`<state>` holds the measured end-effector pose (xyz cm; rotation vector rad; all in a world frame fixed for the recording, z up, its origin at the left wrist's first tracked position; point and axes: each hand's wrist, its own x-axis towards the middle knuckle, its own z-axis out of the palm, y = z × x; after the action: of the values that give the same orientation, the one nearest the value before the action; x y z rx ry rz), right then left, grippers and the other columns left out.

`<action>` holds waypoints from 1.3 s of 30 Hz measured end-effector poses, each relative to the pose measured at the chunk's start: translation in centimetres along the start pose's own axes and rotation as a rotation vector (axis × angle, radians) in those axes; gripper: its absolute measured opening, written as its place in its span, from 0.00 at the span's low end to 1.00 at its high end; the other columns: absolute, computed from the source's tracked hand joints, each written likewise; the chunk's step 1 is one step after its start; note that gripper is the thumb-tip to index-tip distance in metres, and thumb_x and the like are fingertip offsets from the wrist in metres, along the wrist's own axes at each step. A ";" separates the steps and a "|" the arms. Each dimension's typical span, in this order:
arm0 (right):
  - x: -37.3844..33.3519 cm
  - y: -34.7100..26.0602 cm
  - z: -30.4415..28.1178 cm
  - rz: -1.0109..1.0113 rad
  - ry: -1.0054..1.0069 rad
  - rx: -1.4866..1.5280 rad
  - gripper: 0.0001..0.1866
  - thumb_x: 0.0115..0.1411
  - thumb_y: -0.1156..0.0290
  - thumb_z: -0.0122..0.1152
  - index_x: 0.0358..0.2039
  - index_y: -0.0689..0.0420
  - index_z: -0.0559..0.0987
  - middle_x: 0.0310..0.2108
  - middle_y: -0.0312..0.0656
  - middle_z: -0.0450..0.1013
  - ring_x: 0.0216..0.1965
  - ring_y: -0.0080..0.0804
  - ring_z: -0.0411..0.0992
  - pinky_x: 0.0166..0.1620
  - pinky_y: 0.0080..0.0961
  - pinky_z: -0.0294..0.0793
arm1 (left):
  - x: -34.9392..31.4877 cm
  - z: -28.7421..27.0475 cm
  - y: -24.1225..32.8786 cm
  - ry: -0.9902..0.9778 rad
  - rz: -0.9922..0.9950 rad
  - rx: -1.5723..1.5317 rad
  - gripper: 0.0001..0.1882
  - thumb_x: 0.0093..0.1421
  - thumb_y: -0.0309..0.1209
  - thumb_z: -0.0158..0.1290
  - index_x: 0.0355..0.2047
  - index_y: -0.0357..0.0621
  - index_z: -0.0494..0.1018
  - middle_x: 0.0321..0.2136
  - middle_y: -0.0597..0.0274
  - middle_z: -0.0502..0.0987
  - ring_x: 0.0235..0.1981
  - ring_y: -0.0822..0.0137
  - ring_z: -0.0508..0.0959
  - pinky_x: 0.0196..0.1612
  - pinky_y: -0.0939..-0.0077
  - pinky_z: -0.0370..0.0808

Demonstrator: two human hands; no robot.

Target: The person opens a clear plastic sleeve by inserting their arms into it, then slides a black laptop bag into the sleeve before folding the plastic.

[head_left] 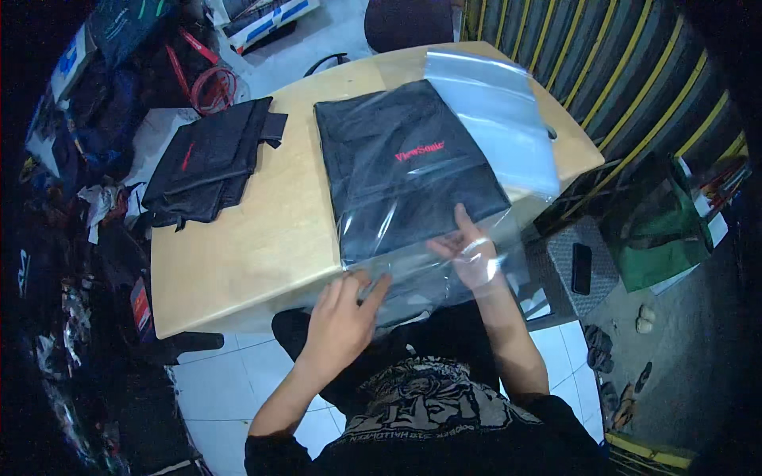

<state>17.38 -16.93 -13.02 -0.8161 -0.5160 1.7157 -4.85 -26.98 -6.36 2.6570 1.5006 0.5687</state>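
Observation:
A flat black fabric bag (405,170) with red lettering lies on the pale wooden table (262,230), inside a clear plastic bag (429,262). The plastic's open end hangs over the table's near edge. My left hand (343,317) presses on that open end with fingers spread. My right hand (468,250) is slipped inside the plastic opening, fingers touching the near edge of the black bag. A second clear plastic bag (500,119) lies beside the black bag on the right.
Another black fabric bag (208,163) lies at the table's left edge. Red cables (208,83) and boxes crowd the floor at the far left. A green bag (659,226), a dark phone (581,268) on a stool and sandals sit to the right. A chair stands beyond the table.

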 end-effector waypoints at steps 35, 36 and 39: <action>-7.5 -8.0 -11.7 -0.023 0.258 -0.752 0.12 0.58 0.66 0.64 0.34 0.63 0.79 0.27 0.35 0.76 0.24 0.17 0.70 0.27 0.14 0.69 | -1.4 4.4 -2.5 0.188 -0.969 -1.396 0.10 0.61 0.27 0.53 0.41 0.33 0.75 0.31 0.57 0.80 0.32 0.72 0.79 0.32 0.80 0.76; -7.8 -8.1 -11.8 -0.025 0.229 -0.728 0.12 0.58 0.66 0.64 0.34 0.63 0.79 0.26 0.35 0.75 0.23 0.17 0.70 0.27 0.15 0.69 | -1.7 5.2 -2.9 0.180 -0.989 -1.369 0.08 0.60 0.26 0.55 0.38 0.34 0.76 0.29 0.58 0.80 0.28 0.72 0.79 0.29 0.82 0.74; -8.3 -6.7 -12.9 -0.156 0.315 -0.743 0.11 0.59 0.67 0.63 0.36 0.63 0.79 0.25 0.36 0.75 0.23 0.18 0.70 0.27 0.16 0.69 | -2.6 6.0 -3.2 0.175 -0.999 -1.424 0.07 0.60 0.26 0.55 0.37 0.36 0.76 0.27 0.58 0.80 0.25 0.72 0.79 0.27 0.83 0.72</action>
<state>32.52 -23.76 -14.79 -1.4961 -0.9890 1.2048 -6.69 -26.61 -13.38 0.7252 1.3326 1.1104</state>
